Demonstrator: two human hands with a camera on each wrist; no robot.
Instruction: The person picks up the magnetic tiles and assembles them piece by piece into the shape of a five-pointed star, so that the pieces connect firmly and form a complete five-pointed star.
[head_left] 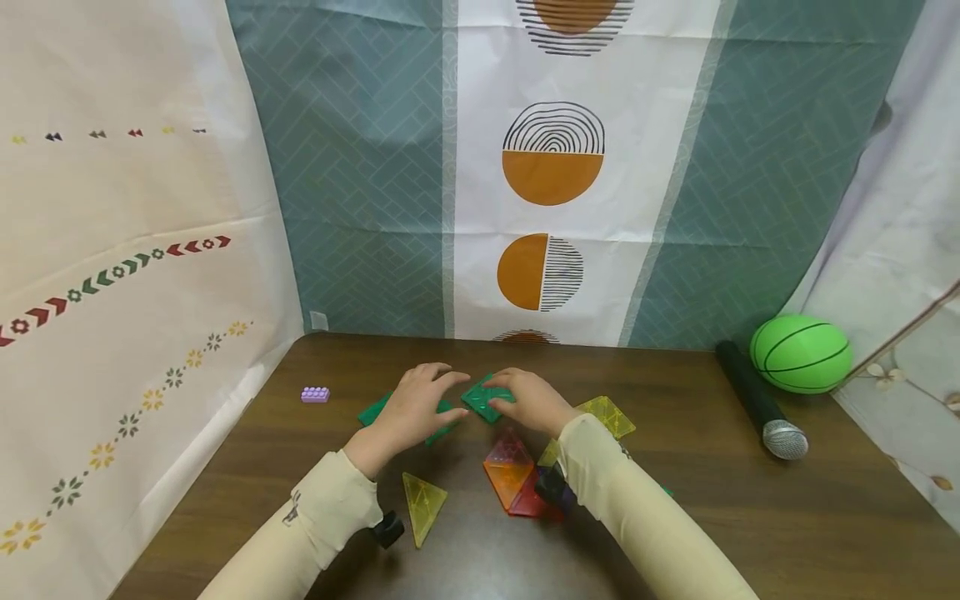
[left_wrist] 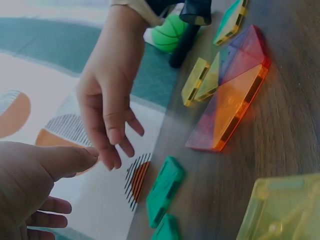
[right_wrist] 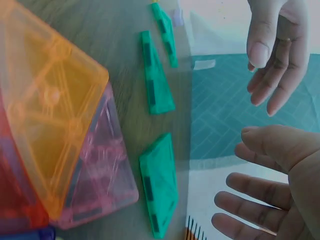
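Note:
Both hands hover over a dark wooden table, nothing between their fingers. My left hand point(head_left: 411, 408) is above two green triangular tiles point(right_wrist: 154, 82), partly covering them in the head view. With loosely spread fingers, my right hand point(head_left: 534, 402) hangs by a third green tile point(head_left: 483, 400), overlapping it there; the right wrist view shows that tile point(right_wrist: 161, 182) lying below the fingers. Nearer me, a translucent orange tile point(head_left: 510, 481) adjoins pink point(right_wrist: 105, 165) and red point(head_left: 528, 500) ones. A yellow triangle point(head_left: 423, 506) lies near the left wrist.
Yellow tiles point(head_left: 609, 415) lie behind the right forearm. A small purple brick point(head_left: 315, 394) sits at the far left. On the right are a black microphone point(head_left: 757, 400) and a green ball point(head_left: 801, 354). Patterned cloth point(head_left: 360, 167) hangs along the table's back edge.

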